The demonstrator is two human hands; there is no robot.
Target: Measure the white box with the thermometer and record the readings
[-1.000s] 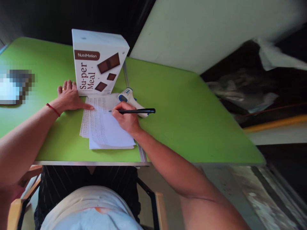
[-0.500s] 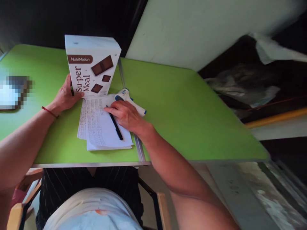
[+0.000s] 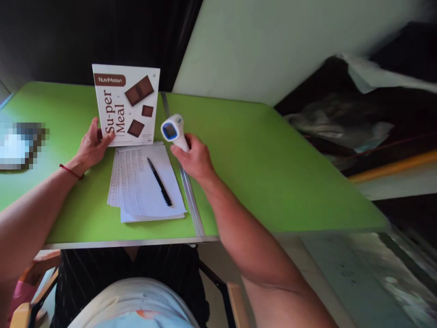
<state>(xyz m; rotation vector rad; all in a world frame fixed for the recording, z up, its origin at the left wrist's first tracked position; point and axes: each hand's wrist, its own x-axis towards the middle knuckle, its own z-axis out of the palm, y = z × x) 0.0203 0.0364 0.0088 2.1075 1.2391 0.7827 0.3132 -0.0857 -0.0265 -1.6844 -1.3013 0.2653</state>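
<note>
My left hand (image 3: 94,146) grips the lower left side of a white box (image 3: 114,98), its thumb across the front. The box stands upright with "NutriMotion Su-per Meal" and brown chocolate-like pieces facing me. My right hand (image 3: 196,157) is wrapped around the handle of a white infrared thermometer (image 3: 175,130), its blue-rimmed screen turned toward me. Below the box lies a stack of papers (image 3: 136,191) with dense rows of small print or writing. Across the papers rests a black pen (image 3: 160,181), touched by neither hand.
The green table (image 3: 273,182) has a metal seam strip (image 3: 191,196) running through it. A pixelated object (image 3: 20,146) is at the far left. Plastic bags (image 3: 337,120) lie on a dark shelf at the right. A chair armrest (image 3: 235,300) is beside my lap.
My right hand has picked up the thermometer from beside the papers and turned its screen toward me. The box now faces me more squarely, its top no longer showing. The pen stays on the papers.
</note>
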